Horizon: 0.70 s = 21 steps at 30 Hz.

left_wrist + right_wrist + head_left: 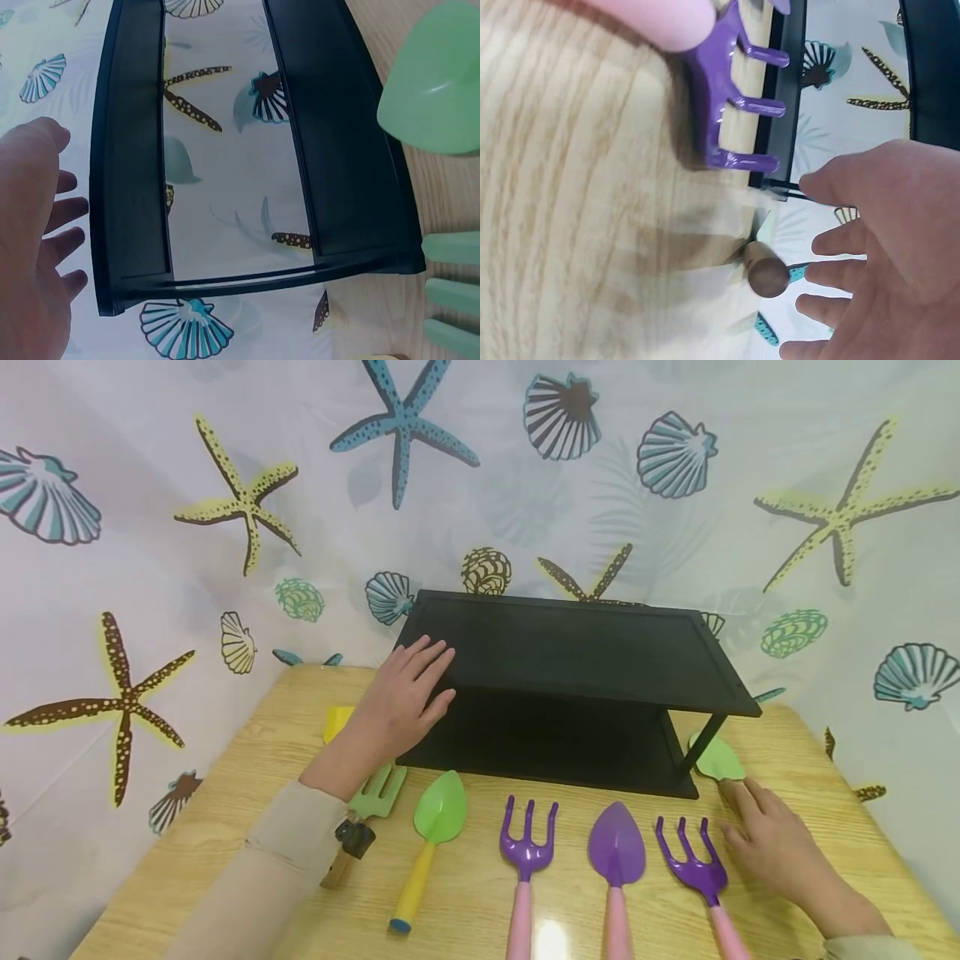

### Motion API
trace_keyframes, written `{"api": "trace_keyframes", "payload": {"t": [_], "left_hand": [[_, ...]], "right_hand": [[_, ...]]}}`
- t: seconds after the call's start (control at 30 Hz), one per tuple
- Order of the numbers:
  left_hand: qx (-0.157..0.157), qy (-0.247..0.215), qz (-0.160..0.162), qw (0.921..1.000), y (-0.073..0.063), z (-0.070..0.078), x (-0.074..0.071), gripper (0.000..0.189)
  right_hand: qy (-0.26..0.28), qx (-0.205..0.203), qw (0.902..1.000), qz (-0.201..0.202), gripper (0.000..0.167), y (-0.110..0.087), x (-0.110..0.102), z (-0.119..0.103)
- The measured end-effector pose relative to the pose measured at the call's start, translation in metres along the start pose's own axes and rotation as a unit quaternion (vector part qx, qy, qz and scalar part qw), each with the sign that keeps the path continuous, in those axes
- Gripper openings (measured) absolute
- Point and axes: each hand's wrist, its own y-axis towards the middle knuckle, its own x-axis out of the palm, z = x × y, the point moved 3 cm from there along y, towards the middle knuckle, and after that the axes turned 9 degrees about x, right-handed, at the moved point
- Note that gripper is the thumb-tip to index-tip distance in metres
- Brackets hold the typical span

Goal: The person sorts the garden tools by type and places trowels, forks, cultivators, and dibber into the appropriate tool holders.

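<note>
Black rectangular two-tier rack stands on the light wood-grain counter, before a white cloth printed with starfish and shells. Over its left end is the left hand, fingers extended and somewhat apart with nothing in them; whether they touch the top panel, I cannot tell. Beside the rack's right end lies a pale green trowel with a brown handle. Right hand is near that handle, its fingers parted, slightly bent and holding nothing. In front of the rack, from left to right, lie a pale green fork, a bright green trowel with a yellow handle, a purple three-pronged fork with a pink handle, a purple pink-handled trowel and another purple fork. Some yellow object is partly hidden behind the left arm.
</note>
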Motion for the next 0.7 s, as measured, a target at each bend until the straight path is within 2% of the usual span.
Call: {"api": "trace_keyframes", "payload": {"t": [0.13, 0.37, 0.53, 0.7], "left_hand": [[-0.012, -0.002, -0.036, 0.9993, 0.007, -0.008, 0.003, 0.054], [-0.008, 0.004, -0.077, 0.997, 0.009, -0.017, 0.011, 0.053], [0.004, 0.003, -0.073, 0.9973, 0.007, -0.021, 0.015, 0.056], [0.021, 0.006, -0.049, 0.9986, 0.008, -0.018, 0.015, 0.055]], "right_hand": [[0.028, -0.017, 0.9993, 0.018, 0.05, 0.0, 0.005, 0.006], [0.062, -0.03, 0.9975, 0.011, 0.055, 0.003, 0.019, 0.01], [0.068, -0.046, 0.9961, 0.032, 0.054, 0.003, 0.025, 0.011], [0.066, -0.043, 0.996, 0.042, 0.054, 0.005, 0.029, 0.015]]}}
